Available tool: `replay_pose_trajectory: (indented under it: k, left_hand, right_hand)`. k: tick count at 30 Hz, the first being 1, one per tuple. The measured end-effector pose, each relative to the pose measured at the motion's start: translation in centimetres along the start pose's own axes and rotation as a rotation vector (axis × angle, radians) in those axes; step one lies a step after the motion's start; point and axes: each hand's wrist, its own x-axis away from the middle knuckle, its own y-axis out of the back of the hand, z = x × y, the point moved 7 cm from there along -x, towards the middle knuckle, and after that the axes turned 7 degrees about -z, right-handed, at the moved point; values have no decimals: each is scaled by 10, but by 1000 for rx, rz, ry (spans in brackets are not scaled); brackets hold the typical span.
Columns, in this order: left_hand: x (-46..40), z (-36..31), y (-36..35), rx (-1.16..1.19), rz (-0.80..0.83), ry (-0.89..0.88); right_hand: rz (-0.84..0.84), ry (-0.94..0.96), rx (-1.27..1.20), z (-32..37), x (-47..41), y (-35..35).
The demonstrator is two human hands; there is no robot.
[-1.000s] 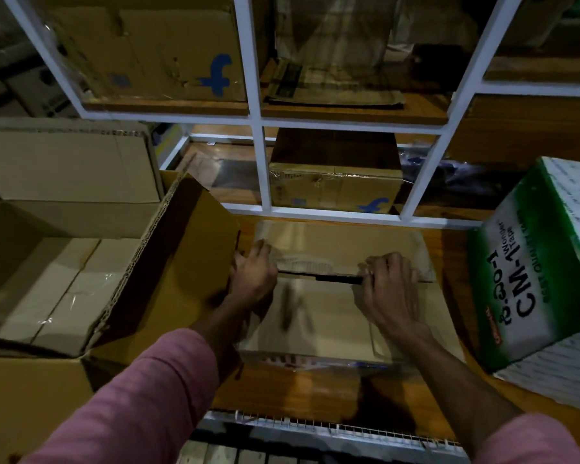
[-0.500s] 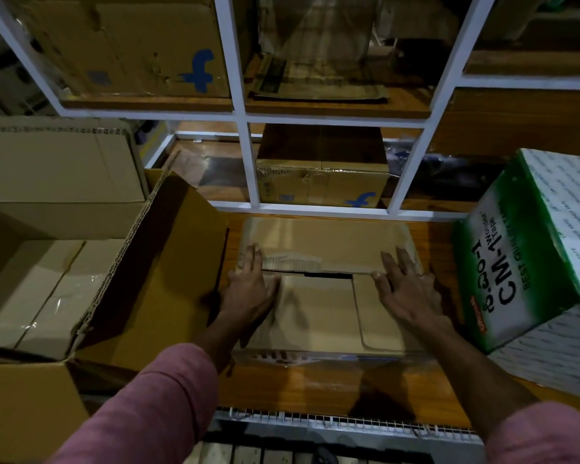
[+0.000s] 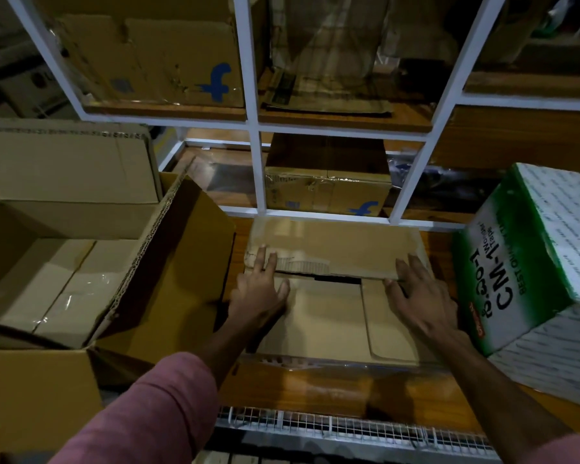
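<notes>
A small brown cardboard box (image 3: 332,316) lies on the wooden shelf in front of me, its top flaps folded down with a dark gap between them. My left hand (image 3: 260,293) rests flat on the left side of the top, fingers straight and reaching onto the far flap (image 3: 342,249). On the right side my right hand (image 3: 419,296) lies flat too, fingers spread across the flap seam. Neither hand grips anything.
A large open carton (image 3: 81,269) with packed boxes inside stands at the left, its flap leaning toward the small box. A green and white box (image 3: 529,269) sits at the right. White shelf frames (image 3: 258,135) with more cartons rise behind. A wire mesh edge (image 3: 349,426) runs below.
Both hands have gone from curled fingers at the flap seam to lying flat with straight fingers on the box top. The flaps now lie lower and the gap is narrower.
</notes>
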Motion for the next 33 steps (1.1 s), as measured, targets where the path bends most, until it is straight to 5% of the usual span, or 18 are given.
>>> replay_pose_trajectory:
  k: [9,15,33]
  left_hand:
    - [-43,-60,154,58,-322,-190]
    - [-46,-79,249,115,-444,-258]
    - [19,72,424,18,-636,-42]
  right_hand:
    - [-477,95,63,55,-5,175]
    - [-620,110,51,93,15,267]
    - [-636,483,-39,309,37,311]
